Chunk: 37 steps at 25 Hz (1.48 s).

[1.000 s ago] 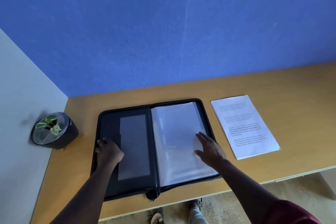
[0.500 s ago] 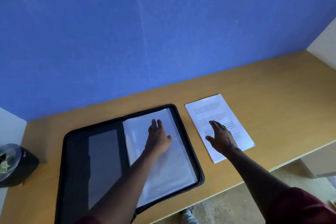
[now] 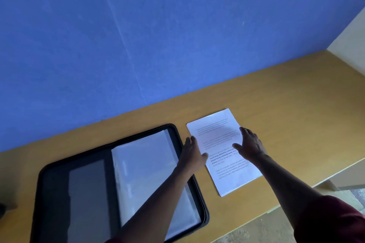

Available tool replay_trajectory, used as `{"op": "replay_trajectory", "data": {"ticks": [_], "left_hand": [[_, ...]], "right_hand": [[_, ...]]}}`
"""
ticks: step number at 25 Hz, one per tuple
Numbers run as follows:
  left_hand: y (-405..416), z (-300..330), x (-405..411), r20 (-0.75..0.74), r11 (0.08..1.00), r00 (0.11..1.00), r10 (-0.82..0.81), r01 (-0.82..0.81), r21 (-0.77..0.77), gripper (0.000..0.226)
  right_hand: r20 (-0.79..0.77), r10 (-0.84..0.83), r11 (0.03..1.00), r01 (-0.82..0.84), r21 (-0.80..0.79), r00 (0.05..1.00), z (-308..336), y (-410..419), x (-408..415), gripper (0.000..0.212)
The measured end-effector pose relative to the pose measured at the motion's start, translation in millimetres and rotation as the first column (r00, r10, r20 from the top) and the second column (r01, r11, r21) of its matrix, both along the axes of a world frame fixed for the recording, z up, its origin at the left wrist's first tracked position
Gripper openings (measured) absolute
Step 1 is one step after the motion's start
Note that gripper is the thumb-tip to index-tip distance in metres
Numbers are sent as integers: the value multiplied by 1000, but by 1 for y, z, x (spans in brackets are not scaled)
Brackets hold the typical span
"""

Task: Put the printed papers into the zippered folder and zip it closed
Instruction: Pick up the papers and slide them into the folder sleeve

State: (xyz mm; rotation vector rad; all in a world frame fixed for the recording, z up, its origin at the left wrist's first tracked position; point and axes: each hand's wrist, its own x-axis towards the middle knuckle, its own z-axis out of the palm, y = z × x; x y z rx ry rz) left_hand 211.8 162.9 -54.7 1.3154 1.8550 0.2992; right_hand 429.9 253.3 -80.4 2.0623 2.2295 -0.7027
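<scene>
The printed papers (image 3: pixel 223 150) lie flat on the desk (image 3: pixel 296 108), just to the right of the open folder (image 3: pixel 122 181), not yet inside it. Your right hand (image 3: pixel 249 145) rests on the right side of the stack with fingers spread and fairly straight, gripping nothing; your left hand (image 3: pixel 192 153) has come across the folder's right edge and touches the stack's left edge, thumb on the sheet, fingers relaxed rather than curled round it. From here the likely step is gathering the stack, and that is where things could slip: flat sheets on a smooth desk give little edge to get under, so you may fan or skew them, or lift only the top one. Pushing toward the folder could catch the stack's edge on the raised zipper rim and crease it. Inside, the clear sleeves (image 3: pixel 146 169) on the folder's right half look loose; a corner sticking out could later jam the zip.
</scene>
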Motion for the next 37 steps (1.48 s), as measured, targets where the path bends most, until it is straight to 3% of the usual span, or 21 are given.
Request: {"op": "replay_trajectory", "data": {"ticks": [5,8,12,16,22,27,32,37], "left_hand": [[11,-12,15,66,997,998,19,-15,-70,88],[16,-16,23,122,986,981,148,-138,-90,75],[26,-7,33,350,842,767,539,-494,-215,49],[33,-3,34,420,717,585,693,-621,-318,46],[37,-9,17,449,657,485,750,-626,-421,30],[40,-12,19,485,677,475,734,-568,-468,17],[36,-20,29,466,718,546,696,-538,-442,14],[32,-25,35,553,734,489,675,-522,-435,8]], "right_hand": [[20,-32,998,33,-46,999,-9,15,6,75],[41,-37,998,39,-54,998,-12,18,7,73],[61,-39,997,43,-68,997,-13,21,6,72],[78,-34,997,39,-65,996,-14,21,3,74],[101,-16,998,21,-52,995,-14,24,1,76],[100,-28,998,34,-60,995,-14,24,1,73],[94,-37,998,43,-55,995,-16,24,2,72],[95,-48,998,53,-43,994,-18,24,2,74]]}}
